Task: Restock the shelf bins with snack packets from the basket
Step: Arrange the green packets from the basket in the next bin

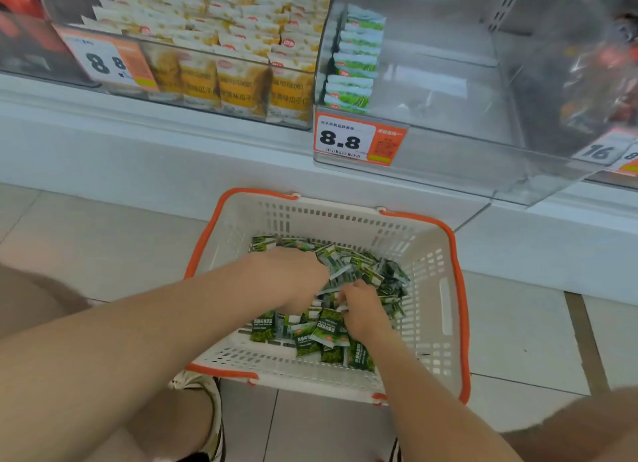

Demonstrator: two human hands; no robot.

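Observation:
A white basket with an orange rim (445,309) stands on the floor in front of the shelf, holding a heap of small green snack packets (369,271). Both hands are down in the heap. My left hand (297,278) has its fingers curled over a bunch of packets at the middle of the pile. My right hand (362,309) is beside it, fingers curled into packets near the front. Above, a clear shelf bin (448,92) holds one row of green packets (355,61) along its left wall; the rest of that bin shows bare plastic.
To the left a clear bin (207,50) is packed with yellow-and-white packets. Orange price tags reading 8.8 (359,140) hang on the bin fronts. Another bin (600,68) with dark packets stands at the right. The floor is pale tile, and my knees flank the basket.

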